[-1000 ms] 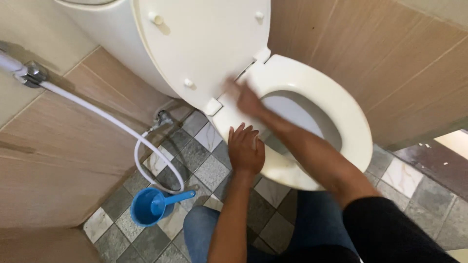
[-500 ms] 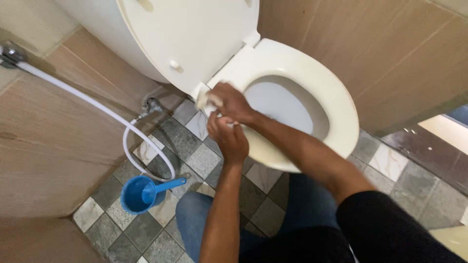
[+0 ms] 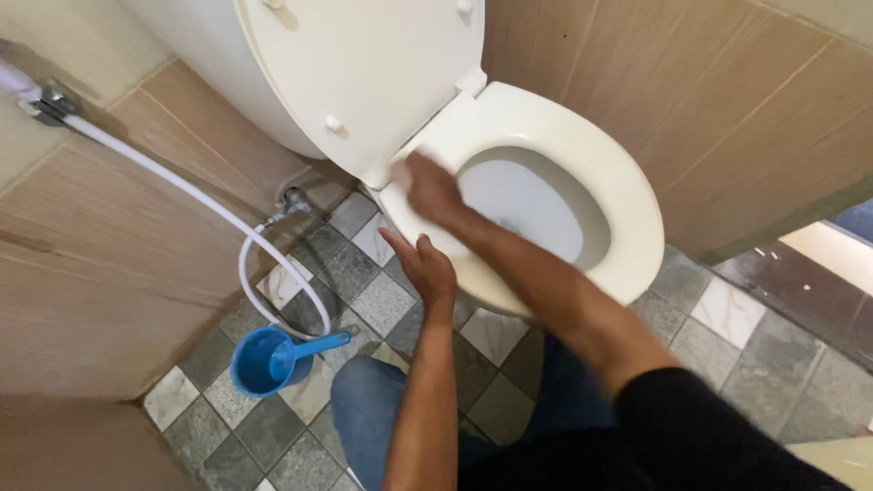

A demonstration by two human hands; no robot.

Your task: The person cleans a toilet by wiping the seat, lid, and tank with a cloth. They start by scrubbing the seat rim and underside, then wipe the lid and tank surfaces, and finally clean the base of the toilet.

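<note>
A cream toilet seat [image 3: 627, 209] lies down on the bowl, and its lid [image 3: 364, 64] stands raised against the tank. My right hand [image 3: 429, 189] is motion-blurred and presses on the seat's left rim near the hinge. A small white cloth [image 3: 400, 170] shows at its fingertips. My left hand [image 3: 426, 264] is just below it, fingers apart and holding nothing, by the outer edge of the seat. My knees in blue jeans [image 3: 368, 409] are on the tiled floor.
A blue plastic dipper [image 3: 264, 361] with a handle sits on the grey and white floor tiles at the left. A white spray hose [image 3: 191, 195] runs from a wall fitting down to a valve beside the toilet. Brown tiled walls close in on both sides.
My right hand has slid along the seat's left rim and now sits near the hinge. My left hand has dropped away from it and opened. The view has shifted slightly.
</note>
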